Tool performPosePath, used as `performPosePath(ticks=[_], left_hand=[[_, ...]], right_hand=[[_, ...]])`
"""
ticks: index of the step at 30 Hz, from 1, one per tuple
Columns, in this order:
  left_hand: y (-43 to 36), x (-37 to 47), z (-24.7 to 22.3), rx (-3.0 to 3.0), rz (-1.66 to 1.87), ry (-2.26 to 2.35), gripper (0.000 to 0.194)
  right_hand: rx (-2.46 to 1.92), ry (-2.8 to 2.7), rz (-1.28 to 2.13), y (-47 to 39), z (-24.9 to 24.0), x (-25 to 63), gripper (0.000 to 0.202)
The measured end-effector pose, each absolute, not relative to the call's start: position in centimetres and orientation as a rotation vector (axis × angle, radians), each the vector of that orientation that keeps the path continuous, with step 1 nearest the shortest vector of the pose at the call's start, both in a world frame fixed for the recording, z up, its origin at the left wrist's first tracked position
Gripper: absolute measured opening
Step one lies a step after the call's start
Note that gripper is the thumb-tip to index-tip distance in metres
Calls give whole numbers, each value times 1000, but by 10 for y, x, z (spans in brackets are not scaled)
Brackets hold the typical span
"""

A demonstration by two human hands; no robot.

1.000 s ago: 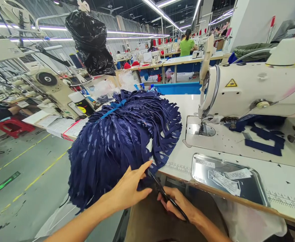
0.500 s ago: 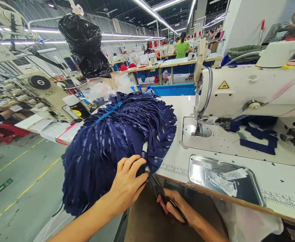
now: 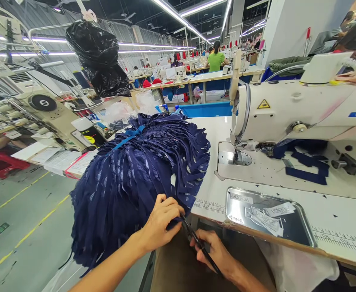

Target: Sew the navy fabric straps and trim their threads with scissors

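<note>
A large bundle of navy lace-trimmed fabric strips (image 3: 135, 174) lies over the table's left end and hangs down past the edge. A blue tie (image 3: 126, 142) binds it near the top. My left hand (image 3: 162, 221) is closed at the bundle's lower right, pinching a navy strip between thumb and fingers. My right hand (image 3: 211, 251) grips black scissors (image 3: 198, 241) by the handles. Their blades point up and left, reaching the fabric beside my left fingertips; the tips are partly hidden there.
A white sewing machine (image 3: 287, 109) stands on the table at right, navy scraps (image 3: 307, 174) on its bed. Near the front edge lies a metal tray (image 3: 235, 215) with white labels. Another machine (image 3: 44, 109) stands at left, below a hanging black plastic bag (image 3: 95, 56). People work farther back.
My left hand has moved slightly right and down, its fingers drawing together on a strip. The scissors' blades have come closer together. The whole view has shifted a little.
</note>
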State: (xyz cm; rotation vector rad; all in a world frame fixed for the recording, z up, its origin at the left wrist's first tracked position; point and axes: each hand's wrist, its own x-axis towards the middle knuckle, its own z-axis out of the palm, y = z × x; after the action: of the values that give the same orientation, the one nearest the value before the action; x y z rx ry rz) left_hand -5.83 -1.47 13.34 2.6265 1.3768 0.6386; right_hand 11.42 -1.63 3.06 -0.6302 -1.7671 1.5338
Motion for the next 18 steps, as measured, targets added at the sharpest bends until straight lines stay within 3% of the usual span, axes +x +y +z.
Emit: performPosePath(ticks=[11, 15, 18], left_hand=[[-62, -78, 159, 2404, 494, 1557, 16], [-51, -74, 147, 2246, 428, 1741, 50], [-41, -71, 139, 2238, 404, 1795, 35]], right_hand=[[-482, -1970, 1682, -27, 31, 121, 72], [-425, -1944, 1650, -19, 35, 114, 68], [-526, -1892, 1624, -18, 37, 113, 68]])
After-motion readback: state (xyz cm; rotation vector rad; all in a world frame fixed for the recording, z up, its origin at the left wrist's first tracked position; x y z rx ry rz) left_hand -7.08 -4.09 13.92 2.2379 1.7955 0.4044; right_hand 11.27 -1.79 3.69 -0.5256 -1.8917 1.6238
